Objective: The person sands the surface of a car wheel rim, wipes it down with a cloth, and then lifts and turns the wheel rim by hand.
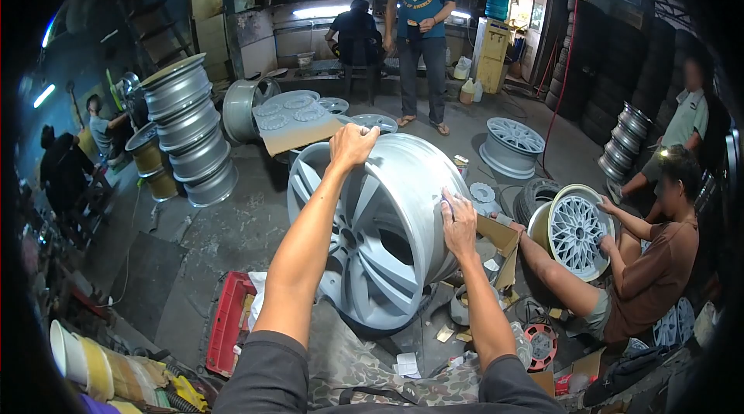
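Observation:
A grey alloy wheel rim [411,174] stands on edge between my arms, its spoked face turned left. My left hand [355,145] is closed on the upper lip of the rim, the thumb side up. On the right side of the barrel, my right hand [459,220] lies against the grey surface with its fingers extended. Whether something thin lies under those fingertips, I cannot tell. The lower part of the rim is close to my camouflage-clad legs [349,352].
A stack of rims [190,131] rises at left; a cardboard sheet [298,131] carries round parts behind my rim. At right, a seated co-worker holds a mesh-spoked rim [577,232]. Another person [422,26] stands ahead. A red tray [229,321] and cardboard box [500,247] lie nearby.

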`<state>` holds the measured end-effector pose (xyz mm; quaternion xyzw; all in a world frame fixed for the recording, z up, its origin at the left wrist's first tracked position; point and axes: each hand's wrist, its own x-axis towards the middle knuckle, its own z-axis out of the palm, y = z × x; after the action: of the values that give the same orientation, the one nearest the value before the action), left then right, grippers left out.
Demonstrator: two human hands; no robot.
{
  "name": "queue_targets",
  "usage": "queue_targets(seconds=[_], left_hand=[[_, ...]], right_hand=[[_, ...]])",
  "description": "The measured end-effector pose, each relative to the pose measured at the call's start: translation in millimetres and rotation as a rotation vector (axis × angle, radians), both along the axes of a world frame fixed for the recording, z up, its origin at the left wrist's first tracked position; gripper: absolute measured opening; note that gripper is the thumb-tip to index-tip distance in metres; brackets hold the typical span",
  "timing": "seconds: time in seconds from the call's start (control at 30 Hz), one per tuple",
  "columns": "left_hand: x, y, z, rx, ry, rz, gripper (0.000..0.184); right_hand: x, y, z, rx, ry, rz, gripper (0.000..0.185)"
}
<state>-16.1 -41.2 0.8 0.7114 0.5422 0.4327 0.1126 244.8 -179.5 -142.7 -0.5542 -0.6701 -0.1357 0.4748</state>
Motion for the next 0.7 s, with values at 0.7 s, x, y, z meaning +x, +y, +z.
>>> queue_targets(seconds=[0.7], left_hand=[[92.6, -249.0, 68.4, 0.526, -0.146, -1.121, 0.036]], right_hand=[[105.4, -119.6, -29.4, -0.176, 0.027, -0.15, 0.037]])
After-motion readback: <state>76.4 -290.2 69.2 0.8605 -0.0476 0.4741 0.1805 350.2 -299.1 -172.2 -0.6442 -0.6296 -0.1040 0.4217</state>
